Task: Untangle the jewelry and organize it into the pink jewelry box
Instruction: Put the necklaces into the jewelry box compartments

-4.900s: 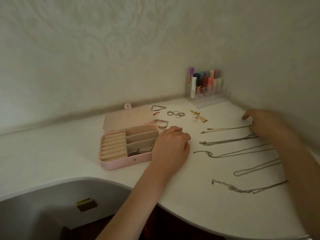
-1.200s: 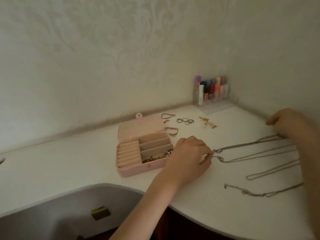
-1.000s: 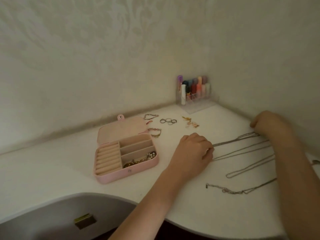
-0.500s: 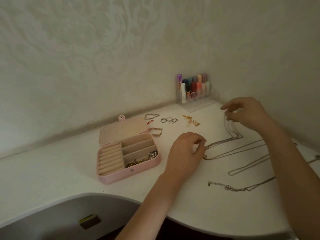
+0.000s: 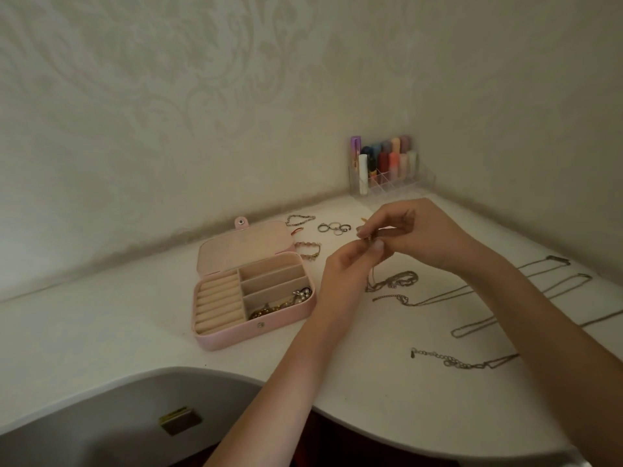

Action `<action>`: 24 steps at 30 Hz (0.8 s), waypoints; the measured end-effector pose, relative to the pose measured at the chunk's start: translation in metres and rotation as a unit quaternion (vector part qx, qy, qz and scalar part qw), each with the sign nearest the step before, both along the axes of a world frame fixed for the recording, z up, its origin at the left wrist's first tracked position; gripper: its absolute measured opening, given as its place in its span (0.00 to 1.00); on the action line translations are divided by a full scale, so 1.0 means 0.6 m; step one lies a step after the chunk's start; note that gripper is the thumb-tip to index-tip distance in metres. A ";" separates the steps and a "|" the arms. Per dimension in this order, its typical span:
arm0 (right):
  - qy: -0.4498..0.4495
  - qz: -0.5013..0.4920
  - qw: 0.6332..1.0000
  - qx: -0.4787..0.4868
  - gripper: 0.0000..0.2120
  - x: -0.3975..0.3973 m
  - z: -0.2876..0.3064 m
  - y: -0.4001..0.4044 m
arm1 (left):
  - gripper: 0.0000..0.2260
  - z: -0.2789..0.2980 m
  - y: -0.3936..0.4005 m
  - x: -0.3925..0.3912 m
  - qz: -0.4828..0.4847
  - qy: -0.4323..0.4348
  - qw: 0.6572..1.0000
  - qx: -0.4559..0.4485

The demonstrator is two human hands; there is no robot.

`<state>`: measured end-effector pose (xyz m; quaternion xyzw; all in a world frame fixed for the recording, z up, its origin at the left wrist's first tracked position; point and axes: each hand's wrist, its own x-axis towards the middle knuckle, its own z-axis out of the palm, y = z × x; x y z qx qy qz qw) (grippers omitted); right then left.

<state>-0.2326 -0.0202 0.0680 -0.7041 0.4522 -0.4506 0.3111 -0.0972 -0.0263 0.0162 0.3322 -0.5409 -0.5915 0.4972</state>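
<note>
Chain (image 5: 392,281) pinched between both hands' fingertips (image 5: 377,245) (rest pooled below).

The pink jewelry box (image 5: 236,335) is lying open, gold pieces (image 5: 269,310) filling its nearest compartment; thin chains (image 5: 392,281) are trailing beside it.

You have one pink jewelry box (image 5: 236,335), two bracelets (image 5: 300,220) beside its lid, a cluster of about five rings (image 5: 334,227), and four or five chain necklaces (image 5: 465,360); exact count unclear.
</note>
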 end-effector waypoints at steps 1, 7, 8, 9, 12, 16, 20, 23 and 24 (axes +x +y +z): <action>0.002 0.001 1.000 0.000 0.11 0.001 -0.001 -0.001 | 0.10 0.003 0.001 0.001 -0.006 0.021 1.000 0.010; -0.015 -0.005 0.999 0.028 0.11 0.000 -0.003 -0.003 | 0.10 -0.001 -0.005 0.009 0.080 0.001 0.997 -0.007; -0.032 -0.008 0.998 0.045 0.11 0.000 -0.006 -0.005 | 0.09 -0.002 -0.006 0.009 0.086 -0.004 0.996 -0.013; -0.041 -0.010 0.997 0.064 0.10 0.000 -0.009 -0.007 | 0.09 -0.003 -0.006 0.010 0.087 -0.010 0.996 -0.021; -0.030 -0.001 0.995 0.095 0.09 0.002 -0.015 -0.009 | 0.08 -0.002 -0.003 0.011 0.079 -0.018 0.996 -0.039; -0.033 -0.030 0.996 0.079 0.05 0.004 -0.014 -0.009 | 0.10 0.000 -0.002 0.009 0.071 -0.028 0.997 -0.025; -0.096 -0.054 0.990 0.093 0.03 0.002 -0.013 -0.011 | 0.09 -0.008 -0.003 0.007 0.072 -0.101 0.989 -0.076; -0.120 -0.037 0.986 0.111 0.04 0.004 -0.011 -0.009 | 0.08 -0.014 -0.004 0.008 0.094 -0.136 0.981 -0.106; -0.121 -0.036 0.986 0.113 0.03 0.005 -0.011 -0.008 | 0.07 -0.013 -0.004 0.008 0.098 -0.125 0.982 -0.104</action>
